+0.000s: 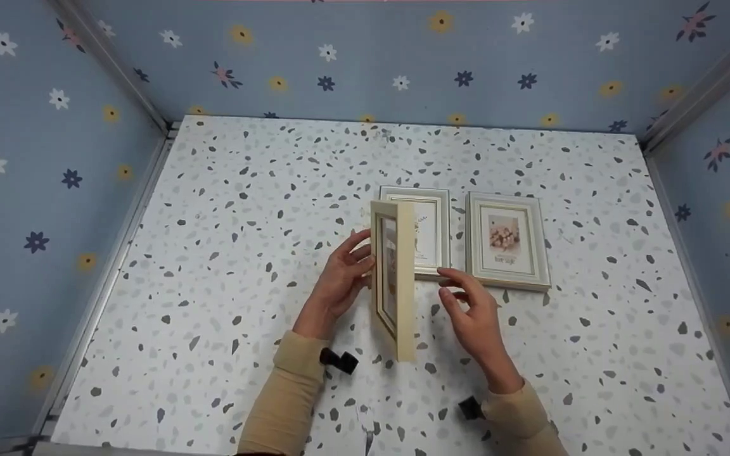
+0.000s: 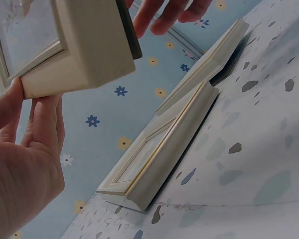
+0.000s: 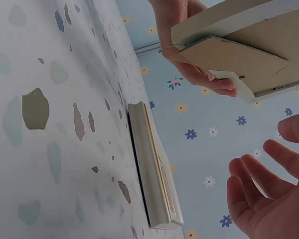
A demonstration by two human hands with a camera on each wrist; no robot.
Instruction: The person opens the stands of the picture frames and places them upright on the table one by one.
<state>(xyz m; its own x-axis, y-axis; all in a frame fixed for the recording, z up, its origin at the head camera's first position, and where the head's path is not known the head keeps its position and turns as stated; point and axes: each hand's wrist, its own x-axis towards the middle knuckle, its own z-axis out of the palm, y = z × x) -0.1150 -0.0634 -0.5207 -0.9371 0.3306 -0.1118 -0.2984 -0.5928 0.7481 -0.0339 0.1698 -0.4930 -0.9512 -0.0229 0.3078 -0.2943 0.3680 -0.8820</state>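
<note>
A cream picture frame (image 1: 405, 285) stands on edge in my left hand (image 1: 339, 275), raised over the table and seen nearly side-on in the head view. Thumb and fingers pinch its border, as the left wrist view also shows. Its brown backing with a stand flap (image 3: 234, 55) faces the right wrist camera. My right hand (image 1: 476, 313) hovers to the right of it, fingers relaxed and holding nothing. Behind them lie two more picture frames face up: one with a line drawing (image 1: 431, 228), partly hidden by the held frame, and one with a flower photo (image 1: 509, 240).
The white speckled table (image 1: 244, 221) has blue flowered walls (image 1: 365, 57) at the back and both sides, joined by grey metal rails (image 1: 111, 60). Small black wrist cameras (image 1: 339, 361) sit at the tan sleeves (image 1: 289, 392).
</note>
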